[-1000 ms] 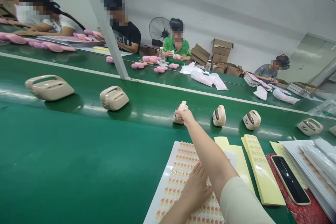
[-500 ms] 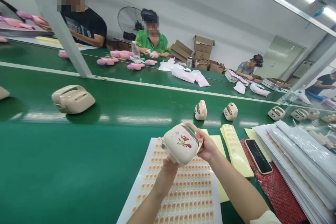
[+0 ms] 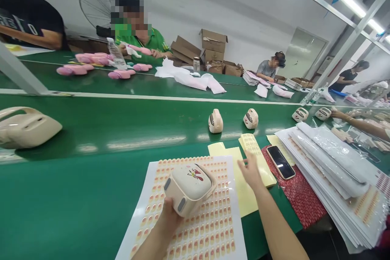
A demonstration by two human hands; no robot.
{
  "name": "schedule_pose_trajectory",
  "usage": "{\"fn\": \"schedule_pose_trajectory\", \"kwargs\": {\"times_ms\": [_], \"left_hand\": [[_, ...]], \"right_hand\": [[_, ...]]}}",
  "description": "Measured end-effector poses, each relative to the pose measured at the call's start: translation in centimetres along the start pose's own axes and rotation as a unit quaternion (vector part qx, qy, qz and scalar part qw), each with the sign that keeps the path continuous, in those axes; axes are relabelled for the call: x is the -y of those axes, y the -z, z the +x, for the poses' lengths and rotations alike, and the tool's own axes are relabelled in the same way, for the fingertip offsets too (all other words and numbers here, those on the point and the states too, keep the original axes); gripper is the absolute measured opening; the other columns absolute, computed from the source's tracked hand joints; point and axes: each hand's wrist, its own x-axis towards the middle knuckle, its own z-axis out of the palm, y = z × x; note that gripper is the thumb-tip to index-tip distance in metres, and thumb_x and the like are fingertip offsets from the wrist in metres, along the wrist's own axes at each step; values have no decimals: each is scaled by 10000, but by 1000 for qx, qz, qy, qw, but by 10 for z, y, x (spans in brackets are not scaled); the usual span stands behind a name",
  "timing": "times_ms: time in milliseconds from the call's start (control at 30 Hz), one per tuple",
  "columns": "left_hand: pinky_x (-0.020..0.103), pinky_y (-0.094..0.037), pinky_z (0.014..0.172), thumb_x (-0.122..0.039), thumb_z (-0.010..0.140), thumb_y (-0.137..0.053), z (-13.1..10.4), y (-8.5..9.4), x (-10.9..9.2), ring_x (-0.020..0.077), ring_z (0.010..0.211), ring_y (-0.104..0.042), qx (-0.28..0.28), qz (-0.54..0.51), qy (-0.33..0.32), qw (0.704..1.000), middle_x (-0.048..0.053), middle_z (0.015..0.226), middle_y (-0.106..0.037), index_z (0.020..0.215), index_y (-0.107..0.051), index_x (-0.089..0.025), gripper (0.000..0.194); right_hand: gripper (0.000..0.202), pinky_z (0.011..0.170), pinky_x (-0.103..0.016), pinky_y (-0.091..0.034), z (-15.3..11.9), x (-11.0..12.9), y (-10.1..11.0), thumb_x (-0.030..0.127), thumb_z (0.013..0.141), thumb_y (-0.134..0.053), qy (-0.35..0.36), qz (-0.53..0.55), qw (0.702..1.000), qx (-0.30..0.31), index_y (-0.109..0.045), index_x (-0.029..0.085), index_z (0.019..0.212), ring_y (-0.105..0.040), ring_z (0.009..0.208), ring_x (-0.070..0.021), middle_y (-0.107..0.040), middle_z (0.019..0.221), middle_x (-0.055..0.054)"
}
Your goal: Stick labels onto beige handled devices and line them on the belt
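Note:
My left hand (image 3: 171, 212) grips a small cream device with a carry handle (image 3: 185, 189) from below, tilted so its grey foot pads show. A red figure decorates its white face. Below it lies a white sheet (image 3: 210, 227) covered with rows of small orange-and-cream stickers. My right hand (image 3: 252, 170) is off the device, fingers apart and seemingly holding nothing. It hovers over plain yellow paper (image 3: 245, 201), beside a long yellow sticker pad (image 3: 263, 166); whether it touches either I cannot tell.
A phone (image 3: 280, 162) rests on red bubble wrap (image 3: 300, 199), left of stacked sheets in plastic (image 3: 335, 170). On the green belt stand similar cream devices (image 3: 215, 121), one large at left (image 3: 30, 128). A co-worker's arm (image 3: 359, 122) reaches in at right; other people sit opposite.
My right hand has let go of the device's handle and moved right towards the yellow papers. The device, in my left hand, has come lower and tipped to show its foot pads. The view has shifted right.

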Motion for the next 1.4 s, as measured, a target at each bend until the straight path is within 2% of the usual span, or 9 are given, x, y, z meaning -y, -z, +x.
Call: {"fn": "schedule_pose_trajectory", "kwargs": {"times_ms": [33,100,267,567,733,933,1100,1233,1400], "left_hand": [[460,-441,894,-630,540,-660,-1,-6,-3,347,1108,-487,-22,11,-21,999,43,942,-682,1147,-528,-287,710],[447,-455,877,-669,544,-624,-2,-20,-9,339,1097,-496,-62,28,-51,996,45,956,-676,1127,-544,-279,706],[421,-488,828,-694,542,-597,-6,-45,-18,331,1049,-525,-114,47,-48,991,34,944,-673,1071,-585,-267,680],[393,-506,779,-679,520,-615,-11,-52,-19,328,989,-553,-136,92,-35,986,35,874,-677,1039,-599,-239,680],[354,-512,721,-701,484,-619,-4,-46,-18,332,978,-549,-145,137,-33,979,69,893,-660,1037,-592,-194,751],[358,-498,625,-683,468,-645,2,-34,-12,324,894,-559,-135,223,-53,964,100,942,-603,1162,-480,-174,876],[408,-424,853,-656,538,-629,1,-37,-11,343,1099,-452,-108,287,-98,947,122,1206,-491,1224,-406,-198,855],[401,-353,943,-656,580,-601,0,-42,-11,337,1155,-410,-90,331,-130,930,119,1241,-481,1205,-437,-203,789],[410,-353,935,-675,574,-588,-2,-48,-5,350,1150,-413,-111,289,-135,941,110,1236,-493,1212,-442,-217,798]], "right_hand": [[329,859,-392,-393,9,-4,13,268,677,-552,40,-75,993,-80,-568,153,985,-491,976,-237,-477,1126,-140],[218,917,-419,-335,23,-14,34,209,658,-532,64,-148,978,-129,-607,142,852,-461,1020,-269,-516,1039,-145],[117,800,-388,-384,34,-30,48,188,622,-520,41,-159,979,-120,-520,189,505,-518,793,-245,-537,696,-76],[187,534,-280,-327,36,-27,49,334,566,-571,-41,-55,995,-79,-520,173,485,-456,515,-153,-491,487,13],[246,564,-280,-340,30,-13,53,398,514,-614,-77,39,994,-63,-565,162,560,-470,561,-152,-529,542,2],[289,634,-296,-395,-3,29,17,440,495,-662,-81,161,982,57,-600,177,597,-506,656,-156,-576,687,-27],[192,693,-291,-382,-38,67,-30,328,522,-705,-67,257,934,239,-581,182,538,-495,731,-150,-562,760,-23],[181,671,-289,-369,-45,76,-46,318,524,-697,-65,235,932,267,-574,186,540,-472,706,-148,-528,731,-13],[163,709,-296,-382,-46,73,-47,328,546,-678,-27,168,953,251,-600,185,549,-478,817,-176,-483,836,-32]]}}
